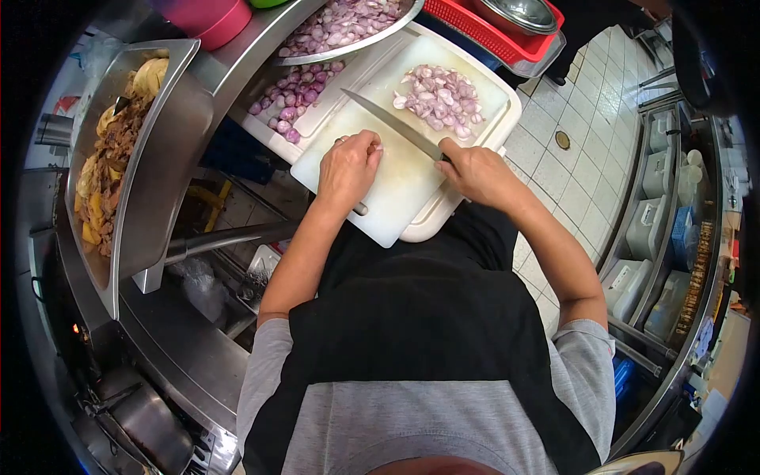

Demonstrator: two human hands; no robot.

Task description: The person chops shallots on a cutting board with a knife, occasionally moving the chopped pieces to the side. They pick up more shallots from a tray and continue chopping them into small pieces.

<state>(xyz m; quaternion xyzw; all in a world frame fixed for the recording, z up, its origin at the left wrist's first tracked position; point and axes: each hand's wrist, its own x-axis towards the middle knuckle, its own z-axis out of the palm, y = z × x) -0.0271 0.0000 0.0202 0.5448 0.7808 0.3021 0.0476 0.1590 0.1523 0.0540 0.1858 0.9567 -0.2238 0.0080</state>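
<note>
My right hand is wrapped around the handle of a kitchen knife, whose blade points to the upper left above the white cutting board. My left hand is closed over the board, fingers bunched, with a small pale piece of shallot showing at the fingertips. Most of that piece is hidden. A heap of peeled shallots lies on the far right part of the board. Purple unpeeled shallots sit at the far left. Beside my left wrist, a short grey rod-like end shows.
A metal bowl of shallots stands beyond the board, near a red basket holding a bowl. To the left is a deep metal pan of cooked food. Shelves with bins line the right, past the tiled floor.
</note>
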